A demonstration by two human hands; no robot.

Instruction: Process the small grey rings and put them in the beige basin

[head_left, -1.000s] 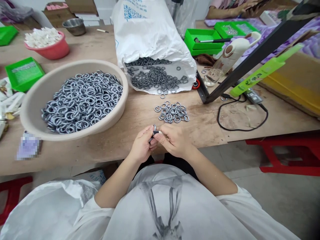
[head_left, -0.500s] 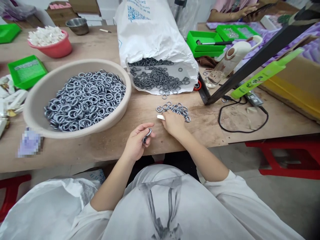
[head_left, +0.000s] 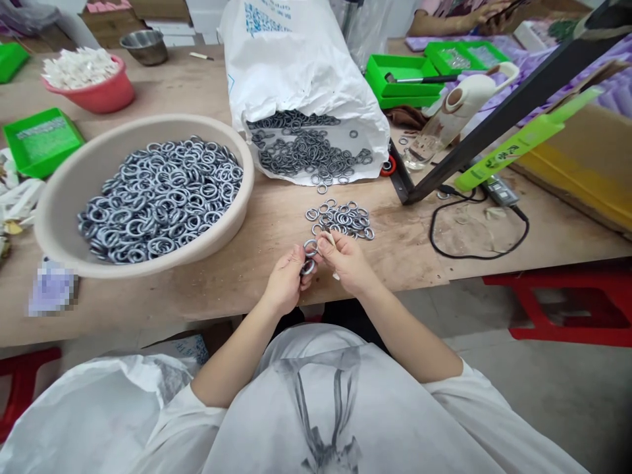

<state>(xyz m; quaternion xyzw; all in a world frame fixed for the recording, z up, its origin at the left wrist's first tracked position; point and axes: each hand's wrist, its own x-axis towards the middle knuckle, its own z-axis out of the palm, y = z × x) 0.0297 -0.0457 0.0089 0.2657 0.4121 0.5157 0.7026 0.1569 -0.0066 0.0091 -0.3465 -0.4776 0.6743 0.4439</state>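
Observation:
Close together over the front of the table, my hands meet around two grey metallic rings [head_left: 308, 267]. My left hand [head_left: 285, 280] is closed on the rings, thumb pressed against them. In the closed fingers of my right hand [head_left: 351, 263] is a thin white tool [head_left: 332, 239], its exact kind unclear; its lower end sticks out under the palm. The right fingertips are at the upper ring's edge. Just beyond them lies a small pile of loose rings [head_left: 348, 218]. A large beige basin [head_left: 44, 224] full of such rings stands at the left.
A white sack [head_left: 301, 72] lies with its mouth toward me, rings spilling out. On the right are a slanted black metal bar [head_left: 494, 118], a bright green fan [head_left: 528, 145], a black cable [head_left: 434, 230] and a clear bottle [head_left: 444, 122]. Another person's hand [head_left: 488, 16] shows at the back.
My right hand has come back from the ring pile toward me and met my left hand, which moved right. Two rings now show between them. The view has shifted slightly.

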